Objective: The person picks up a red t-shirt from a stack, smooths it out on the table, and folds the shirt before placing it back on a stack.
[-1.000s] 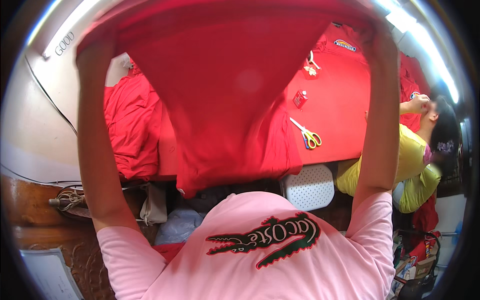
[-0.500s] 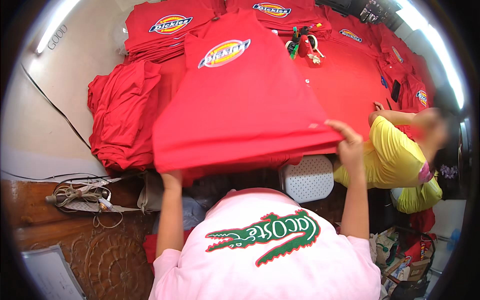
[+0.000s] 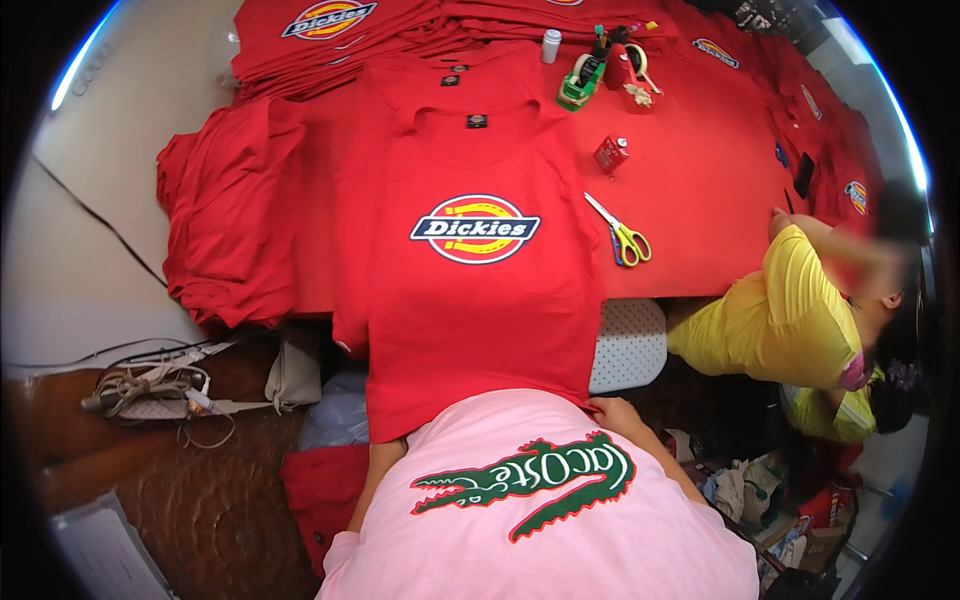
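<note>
A red T-shirt (image 3: 470, 320) with an oval and banner print lies spread in front of me, neck opening away from me. Its lower part hangs past the table's near edge and reaches my body. At the left corner of the hem is my left hand (image 3: 389, 454), closed on the cloth, its fingers mostly hidden beneath it. My right hand (image 3: 612, 413) grips the hem's right corner beside my waist, partly covered by my pink shirt. Another red T-shirt (image 3: 395, 80) lies under this one, its collar showing beyond.
Scissors (image 3: 630, 243), a small red box (image 3: 611, 153), a green tape dispenser (image 3: 580, 83) and a white bottle (image 3: 551, 45) are on the red table (image 3: 690, 180). Red garments (image 3: 235, 210) are heaped at left. A person in yellow (image 3: 770, 310) sits at right, near a white perforated stool (image 3: 628, 350).
The T-shirt, earlier raised over the table by its hem, now lies down with its hem drawn toward me. Both my hands have come back to my waist. The scissors and red box are uncovered.
</note>
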A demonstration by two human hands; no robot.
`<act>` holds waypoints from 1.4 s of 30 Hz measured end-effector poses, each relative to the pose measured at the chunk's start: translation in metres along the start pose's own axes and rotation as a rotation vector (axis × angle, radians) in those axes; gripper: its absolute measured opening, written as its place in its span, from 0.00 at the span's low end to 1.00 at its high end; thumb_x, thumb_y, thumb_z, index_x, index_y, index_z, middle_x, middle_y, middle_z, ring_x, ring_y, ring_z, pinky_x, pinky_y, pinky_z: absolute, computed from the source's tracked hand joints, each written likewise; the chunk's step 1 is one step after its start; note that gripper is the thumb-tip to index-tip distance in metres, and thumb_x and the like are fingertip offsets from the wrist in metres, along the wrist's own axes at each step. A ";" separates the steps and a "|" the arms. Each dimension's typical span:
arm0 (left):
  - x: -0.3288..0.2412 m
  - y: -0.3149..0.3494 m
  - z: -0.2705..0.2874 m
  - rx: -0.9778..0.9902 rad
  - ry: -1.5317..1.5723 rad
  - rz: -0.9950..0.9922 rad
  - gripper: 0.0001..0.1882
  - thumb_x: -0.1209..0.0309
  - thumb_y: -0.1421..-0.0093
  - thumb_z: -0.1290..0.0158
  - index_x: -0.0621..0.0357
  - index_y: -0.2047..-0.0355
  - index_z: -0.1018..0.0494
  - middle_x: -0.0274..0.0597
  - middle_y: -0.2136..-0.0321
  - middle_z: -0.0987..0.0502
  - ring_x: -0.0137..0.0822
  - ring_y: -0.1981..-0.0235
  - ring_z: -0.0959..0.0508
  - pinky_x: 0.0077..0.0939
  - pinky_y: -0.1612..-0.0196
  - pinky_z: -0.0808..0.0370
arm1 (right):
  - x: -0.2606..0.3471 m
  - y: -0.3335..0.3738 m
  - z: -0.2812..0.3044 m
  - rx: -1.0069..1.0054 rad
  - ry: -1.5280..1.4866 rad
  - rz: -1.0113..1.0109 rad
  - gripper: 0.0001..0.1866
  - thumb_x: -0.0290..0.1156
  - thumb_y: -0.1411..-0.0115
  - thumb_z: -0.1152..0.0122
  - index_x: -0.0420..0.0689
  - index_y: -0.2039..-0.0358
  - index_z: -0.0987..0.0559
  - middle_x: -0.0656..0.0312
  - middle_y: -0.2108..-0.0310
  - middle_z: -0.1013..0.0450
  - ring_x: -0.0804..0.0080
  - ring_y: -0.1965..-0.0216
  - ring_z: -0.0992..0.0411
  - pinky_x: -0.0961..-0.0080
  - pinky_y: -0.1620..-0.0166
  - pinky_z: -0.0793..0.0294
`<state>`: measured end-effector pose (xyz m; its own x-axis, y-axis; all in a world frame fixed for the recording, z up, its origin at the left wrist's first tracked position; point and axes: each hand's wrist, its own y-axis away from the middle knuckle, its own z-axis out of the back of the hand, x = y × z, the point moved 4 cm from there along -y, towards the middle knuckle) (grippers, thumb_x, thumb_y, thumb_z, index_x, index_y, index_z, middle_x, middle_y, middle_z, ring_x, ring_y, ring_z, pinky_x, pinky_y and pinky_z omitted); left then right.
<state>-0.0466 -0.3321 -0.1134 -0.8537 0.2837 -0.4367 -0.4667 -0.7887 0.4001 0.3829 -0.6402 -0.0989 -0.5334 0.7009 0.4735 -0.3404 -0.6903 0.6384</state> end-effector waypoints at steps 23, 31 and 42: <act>-0.206 -0.415 0.174 0.055 1.241 0.041 0.28 0.64 0.31 0.42 0.69 0.36 0.30 0.52 0.39 0.24 0.40 0.38 0.25 0.35 0.36 0.27 | 0.203 -0.291 0.268 -0.476 -1.208 -0.061 0.34 0.34 0.39 0.25 0.39 0.38 0.32 0.62 0.62 0.19 0.75 0.62 0.22 0.78 0.58 0.23; -0.302 -0.463 0.220 0.794 1.621 0.100 0.38 0.44 0.29 0.47 0.69 0.37 0.29 0.50 0.46 0.20 0.39 0.44 0.20 0.37 0.41 0.20 | 0.252 -0.351 0.331 -0.417 -1.221 -0.070 0.24 0.40 0.38 0.27 0.36 0.49 0.20 0.53 0.54 0.18 0.67 0.57 0.18 0.71 0.53 0.20; -0.323 -0.461 0.256 0.833 1.966 -0.309 0.34 0.43 0.26 0.55 0.60 0.36 0.28 0.52 0.52 0.16 0.42 0.61 0.12 0.36 0.58 0.12 | 0.278 -0.285 0.418 0.077 -1.782 0.571 0.25 0.39 0.24 0.51 0.27 0.43 0.26 0.42 0.49 0.20 0.55 0.51 0.18 0.58 0.45 0.17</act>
<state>0.3853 0.0792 0.0494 0.2705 -0.8893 -0.3686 -0.9398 -0.3271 0.0995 0.6550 -0.1741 0.1045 0.7918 -0.2063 0.5749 -0.3768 -0.9058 0.1939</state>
